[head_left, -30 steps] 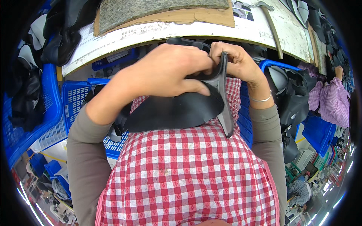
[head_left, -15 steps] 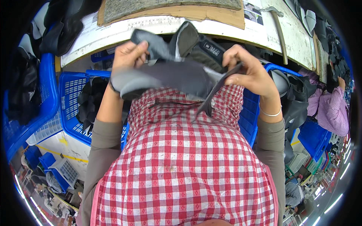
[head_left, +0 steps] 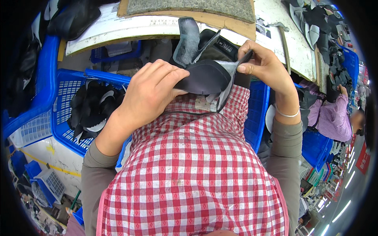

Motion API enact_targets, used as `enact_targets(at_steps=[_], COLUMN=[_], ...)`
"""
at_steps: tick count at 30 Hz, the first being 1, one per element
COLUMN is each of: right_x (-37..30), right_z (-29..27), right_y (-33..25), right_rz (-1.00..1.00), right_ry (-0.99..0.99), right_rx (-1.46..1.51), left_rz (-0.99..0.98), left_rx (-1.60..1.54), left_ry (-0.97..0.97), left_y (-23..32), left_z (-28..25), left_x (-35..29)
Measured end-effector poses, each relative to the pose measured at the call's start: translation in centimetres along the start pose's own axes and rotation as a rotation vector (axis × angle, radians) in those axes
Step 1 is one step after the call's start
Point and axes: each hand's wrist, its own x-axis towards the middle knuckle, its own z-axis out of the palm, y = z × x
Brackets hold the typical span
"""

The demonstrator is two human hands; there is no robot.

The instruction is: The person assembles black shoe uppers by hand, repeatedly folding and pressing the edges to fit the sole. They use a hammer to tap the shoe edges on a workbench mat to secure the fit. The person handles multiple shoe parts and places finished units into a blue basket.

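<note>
Both hands hold a black shoe upper [head_left: 208, 76] with grey fuzzy lining, just above my red-and-white checked apron [head_left: 189, 157]. My left hand [head_left: 147, 90] is closed on its left end, thumb on top and fingers mostly hidden. On the other side my right hand [head_left: 262, 65] pinches a raised edge between thumb and fingers. A flap of grey lining [head_left: 186, 43] stands up at the far side. Beside it a black part with a small label [head_left: 223, 48] shows; whether it belongs to the same upper I cannot tell.
A white worktable [head_left: 153, 28] spans the far side, bearing a grey slab [head_left: 189, 8] on cardboard and a hammer [head_left: 284, 45]. Blue baskets stand at left [head_left: 71, 135] and right [head_left: 256, 114]; the left one holds black pieces. A person in a checked shirt [head_left: 332, 118] sits at right.
My left hand has let go of the lining flap and taken hold of the upper's left end. The blurred upper has turned and steadied, while my right hand keeps its edge.
</note>
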Motion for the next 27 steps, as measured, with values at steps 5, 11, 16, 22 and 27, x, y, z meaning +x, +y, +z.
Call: enact_targets(at_steps=[5,11,16,22,27], right_x=[0.0,-0.7,-0.6,-1.4,-1.9], right_z=[0.2,3.2,3.7,3.3,3.0], right_y=[-0.8,-1.0,-0.9,-0.5,0.4], right_rz=[0.057,-0.171,0.023,-0.089,-0.061], right_ry=[-0.077,-0.017,0.132,0.152,0.152], right_rx=[-0.158,-0.44,-0.27,-0.29,-0.209], left_rz=[-0.044,-0.825,-0.052,0.294,0.112], left_rx=[-0.058,-0.473,0.515,0.002,0.101], left_ry=[0.023,0.012,0.529,0.169,0.03], left_y=[-3.2,-9.8,-7.3,-0.8,-3.6], left_z=[1.0,3.7,5.0,5.1,5.1], left_x=[1.0,2.8,3.9,5.8,4.8])
